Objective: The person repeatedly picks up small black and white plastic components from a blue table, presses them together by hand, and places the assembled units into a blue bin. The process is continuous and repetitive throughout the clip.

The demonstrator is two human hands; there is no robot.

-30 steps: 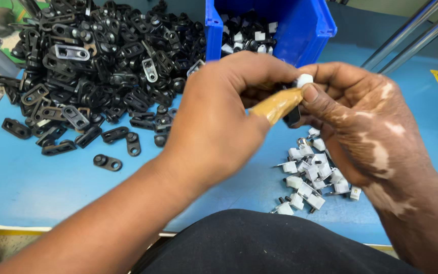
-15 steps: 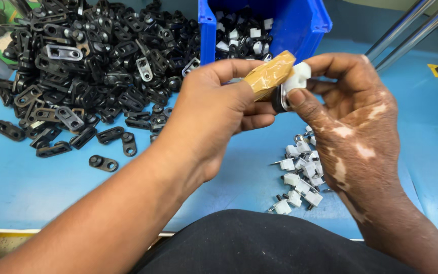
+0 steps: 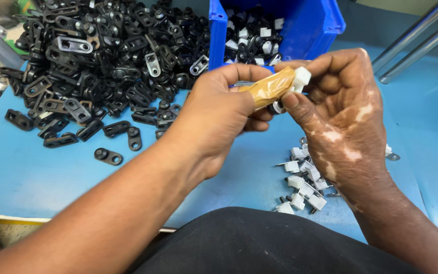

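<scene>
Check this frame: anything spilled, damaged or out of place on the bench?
Nothing stands out. The black clips lie in a loose heap on the blue table, the white clips in a small pile. Both hands, left and right, hold one white piece.

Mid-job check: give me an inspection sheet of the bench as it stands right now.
Surface: blue table top, pale front edge.
Job's things: small white clip pinched in the right hand; left hand has a thumb wrapped in tan tape pressing beside it.
Clutter: heap of black plastic brackets at far left; small pile of white clips with nails under the right hand; blue bin holding mixed black and white parts.
Grippers: both hands closed around the clip.
Cables: nothing seen.
Surroundings: two metal rods at far right; dark clothing at the near edge.
</scene>
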